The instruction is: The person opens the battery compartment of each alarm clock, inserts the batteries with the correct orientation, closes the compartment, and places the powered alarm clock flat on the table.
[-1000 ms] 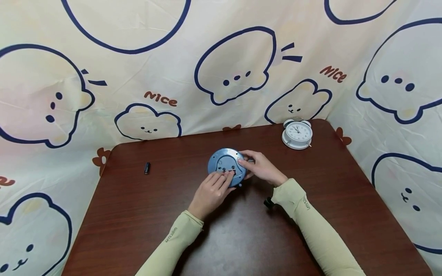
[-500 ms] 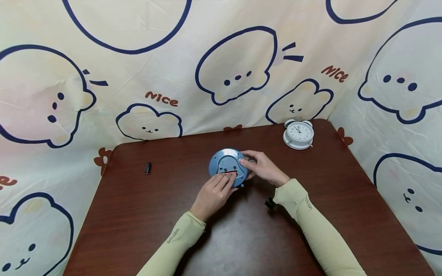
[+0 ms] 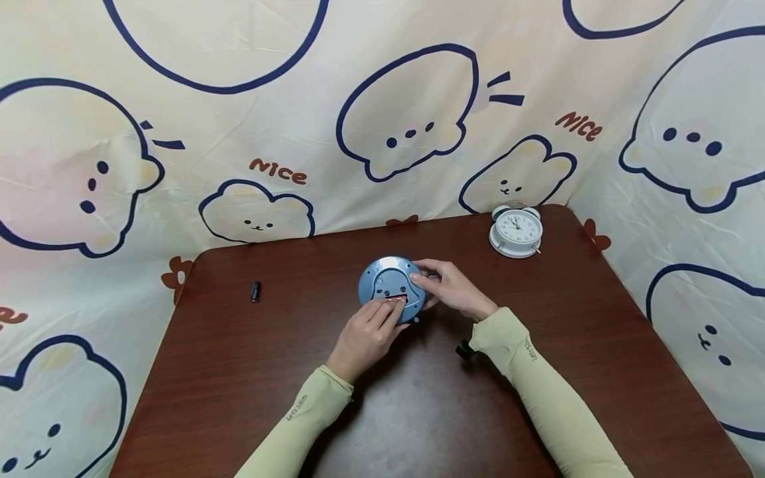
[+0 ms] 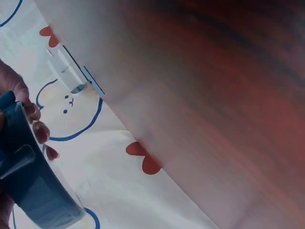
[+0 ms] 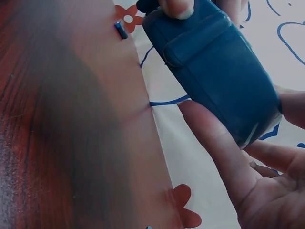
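Observation:
A round blue clock [image 3: 370, 275] is held over the table with its back toward the head camera, small knobs and a narrow slot showing there. My left hand [image 3: 363, 332] holds its lower edge, fingertips bunched at the slot, where a strip of red shows. The fingers cover part of the slot and whatever lies under them. My right hand [image 3: 452, 292] grips the clock's right rim, thumb on the back and fingers behind. From the right wrist view, the side of the blue clock [image 5: 224, 81] appears between both hands, the right hand [image 5: 267, 191] below it.
A black battery [image 3: 255, 292] lies on the brown table [image 3: 239, 372] at the left. At the back right corner stands a white twin-bell alarm clock [image 3: 517, 229]. Printed cloth [image 3: 418, 199] hangs behind the table and along its right side.
The left fingertips have shifted slightly at the slot, and a red strip shows where a dark gap was visible at its right end. The right hand keeps its grip on the clock.

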`<state>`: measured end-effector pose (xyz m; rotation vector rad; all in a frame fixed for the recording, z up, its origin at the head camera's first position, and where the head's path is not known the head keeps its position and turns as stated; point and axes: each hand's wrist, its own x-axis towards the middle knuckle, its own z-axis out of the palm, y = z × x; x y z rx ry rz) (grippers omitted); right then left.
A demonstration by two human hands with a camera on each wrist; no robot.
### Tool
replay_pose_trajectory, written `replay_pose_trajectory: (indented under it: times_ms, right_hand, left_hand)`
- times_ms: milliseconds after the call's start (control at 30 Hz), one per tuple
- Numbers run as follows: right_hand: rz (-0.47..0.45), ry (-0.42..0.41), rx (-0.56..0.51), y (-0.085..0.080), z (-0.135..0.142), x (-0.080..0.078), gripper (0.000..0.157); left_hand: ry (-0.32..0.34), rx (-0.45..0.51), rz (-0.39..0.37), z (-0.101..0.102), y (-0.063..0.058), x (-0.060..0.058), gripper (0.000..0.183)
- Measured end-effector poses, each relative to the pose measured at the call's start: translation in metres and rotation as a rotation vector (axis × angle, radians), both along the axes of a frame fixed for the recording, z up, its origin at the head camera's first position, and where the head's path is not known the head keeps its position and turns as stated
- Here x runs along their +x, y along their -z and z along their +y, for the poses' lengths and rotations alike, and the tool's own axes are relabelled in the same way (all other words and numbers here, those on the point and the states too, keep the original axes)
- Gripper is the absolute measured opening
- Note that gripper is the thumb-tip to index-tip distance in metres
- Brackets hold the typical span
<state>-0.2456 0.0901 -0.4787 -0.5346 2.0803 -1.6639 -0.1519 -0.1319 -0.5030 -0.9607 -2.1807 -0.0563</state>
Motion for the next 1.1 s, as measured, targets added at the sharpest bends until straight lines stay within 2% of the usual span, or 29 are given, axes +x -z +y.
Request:
replay_pose_trajectory:
  times_ms: [167,467,700,867,1100]
  right_hand:
    - [0.005,0.016,0.003,0.003,0.0,0.001,0.048]
    - [0.005,0.011,0.013,0.006,0.0,0.001,0.046]
    - [0.001,0.01,0.028,0.006,0.002,0.001,0.048]
    - [0.0,0.0,0.025,0.007,0.004,0.0,0.049]
    - [-0.007,-0.011,0.007,0.008,0.006,0.0,0.05]
  left_hand:
    - [-0.014,-0.007,-0.027,0.001,-0.001,0.0,0.049]
    - [-0.038,0.004,-0.064,0.003,0.0,0.0,0.051]
    - [-0.033,0.033,-0.177,0.002,-0.005,0.002,0.048]
    - [-0.011,0.025,-0.207,-0.003,-0.006,0.001,0.052]
    - [0.031,0.092,-0.209,-0.013,-0.004,0.0,0.05]
